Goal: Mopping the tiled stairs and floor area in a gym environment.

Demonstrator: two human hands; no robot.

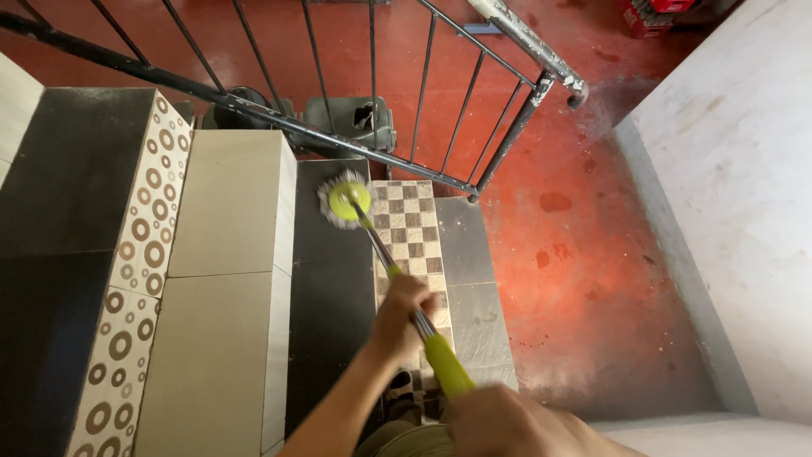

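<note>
Left of the mop's metal pole (385, 250) lie the tiled stair treads (233, 279), stepping down toward the red floor (584, 254). The left hand (404, 317) is clamped round the pole midway, steering it. The round mop head (345, 201) rests on the dark tread just below the black railing (338, 135), pressed flat, probably to scrub. Right of the pole, the right hand (507, 423) seems closed on the green handle (444, 362), though the frame edge crops it.
</note>
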